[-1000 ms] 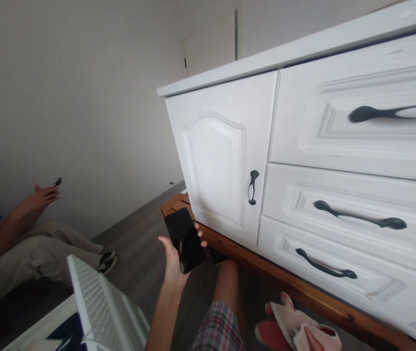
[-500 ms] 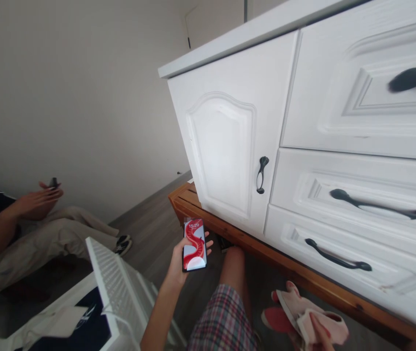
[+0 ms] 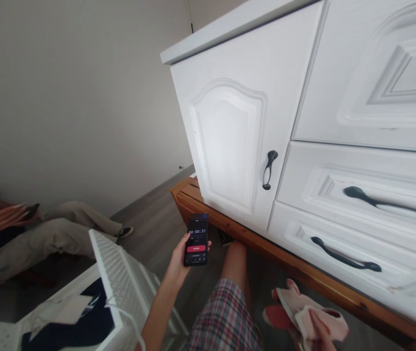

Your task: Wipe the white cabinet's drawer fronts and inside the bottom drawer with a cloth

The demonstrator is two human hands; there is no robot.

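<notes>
My left hand (image 3: 178,261) is wrapped round a black smartphone (image 3: 196,243), thumb at its left edge and fingertips showing at its right. On the lit screen is a timer reading 00:00:31 above a red button. At the lower right, my right hand (image 3: 320,331) grips what look like pink slippers (image 3: 334,325), one finger lying along the pink upper. A red sole (image 3: 277,317) shows on their left side. Most of this hand is hidden or cut off by the frame's bottom edge.
A white cabinet (image 3: 226,146) with dark handles stands ahead on a wooden base (image 3: 184,195). To the lower left, a white slatted container (image 3: 120,278) holds dark clothing (image 3: 94,321). Beyond it another person (image 3: 47,243) sits by the wall with a dark object in hand.
The phone screen has gone from a red-and-white lock screen showing 15:29 to a dark timer screen. My view has shifted slightly. The other person's hands have moved lower and left.
</notes>
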